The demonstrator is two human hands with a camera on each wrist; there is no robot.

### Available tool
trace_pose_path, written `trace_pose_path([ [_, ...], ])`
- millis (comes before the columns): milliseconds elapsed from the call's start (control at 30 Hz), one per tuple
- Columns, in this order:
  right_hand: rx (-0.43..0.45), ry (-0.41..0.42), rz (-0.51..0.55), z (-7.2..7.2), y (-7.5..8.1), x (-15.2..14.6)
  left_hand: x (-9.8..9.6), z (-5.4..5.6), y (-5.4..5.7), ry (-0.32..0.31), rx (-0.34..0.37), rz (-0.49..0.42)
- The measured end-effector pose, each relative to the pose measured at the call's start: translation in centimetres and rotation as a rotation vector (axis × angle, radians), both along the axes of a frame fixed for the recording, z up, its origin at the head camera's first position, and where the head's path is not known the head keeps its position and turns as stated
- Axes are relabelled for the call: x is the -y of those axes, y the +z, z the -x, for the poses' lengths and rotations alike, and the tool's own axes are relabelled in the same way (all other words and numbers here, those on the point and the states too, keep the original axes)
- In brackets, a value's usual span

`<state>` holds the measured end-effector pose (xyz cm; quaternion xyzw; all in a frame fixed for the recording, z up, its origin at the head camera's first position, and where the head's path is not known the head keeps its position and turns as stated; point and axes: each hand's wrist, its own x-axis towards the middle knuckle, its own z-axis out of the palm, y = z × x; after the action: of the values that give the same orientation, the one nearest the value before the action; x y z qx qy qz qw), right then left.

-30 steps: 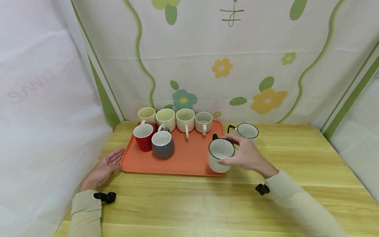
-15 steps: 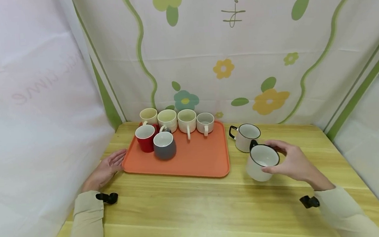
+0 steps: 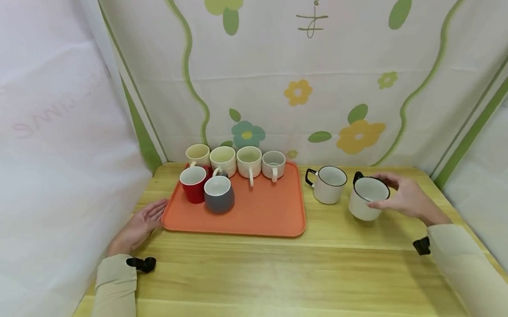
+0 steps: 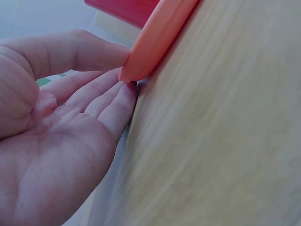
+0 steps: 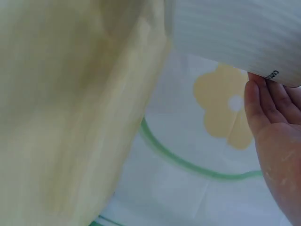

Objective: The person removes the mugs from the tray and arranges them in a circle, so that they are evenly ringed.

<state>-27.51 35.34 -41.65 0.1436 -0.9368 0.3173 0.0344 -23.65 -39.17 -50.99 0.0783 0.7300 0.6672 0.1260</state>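
In the head view, my right hand (image 3: 404, 198) grips a white enamel mug (image 3: 364, 210) with a black rim and black handle, fingers on its far side and thumb on its near side. The mug tilts slightly, close over the table. A matching enamel mug (image 3: 327, 191) stands upright to its left. My left hand (image 3: 141, 225) is at the left edge of the orange tray (image 3: 267, 216). In the left wrist view the thumb (image 4: 89, 52) meets the tray's rim (image 4: 155, 42) and the fingertips lie against its underside, pinching it.
On the tray stand a red mug (image 3: 194, 187), a grey cup (image 3: 219, 197) and a back row of pale mugs (image 3: 249, 163). Behind the wooden table (image 3: 245, 287) hangs a flowered white curtain (image 3: 251, 55). Another white sheet (image 3: 47, 168) hangs at the left.
My right hand has carried the enamel mug from over the tray's right front corner rightward, past the matching mug. My left hand has stayed at the tray's edge.
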Motion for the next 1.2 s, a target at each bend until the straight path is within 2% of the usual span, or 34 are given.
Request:
trace_pose_path([
  [267,0.015,-0.071,0.068,5.4,1.7,-0.2,-0.1,-0.1,0.1,-0.005,-0.007,-0.008],
  [467,0.024,-0.106,0.062,7.9,1.3,0.3,-0.2,0.1,-0.2,-0.005,-0.016,-0.015],
  [767,0.065,-0.066,0.089,8.7,-1.5,0.4,-0.1,0.2,-0.2,-0.004,-0.031,-0.011],
  [1200,0.118,-0.052,0.087,8.7,-2.4,0.2,-0.2,0.1,0.0,-0.002,-0.016,-0.031],
])
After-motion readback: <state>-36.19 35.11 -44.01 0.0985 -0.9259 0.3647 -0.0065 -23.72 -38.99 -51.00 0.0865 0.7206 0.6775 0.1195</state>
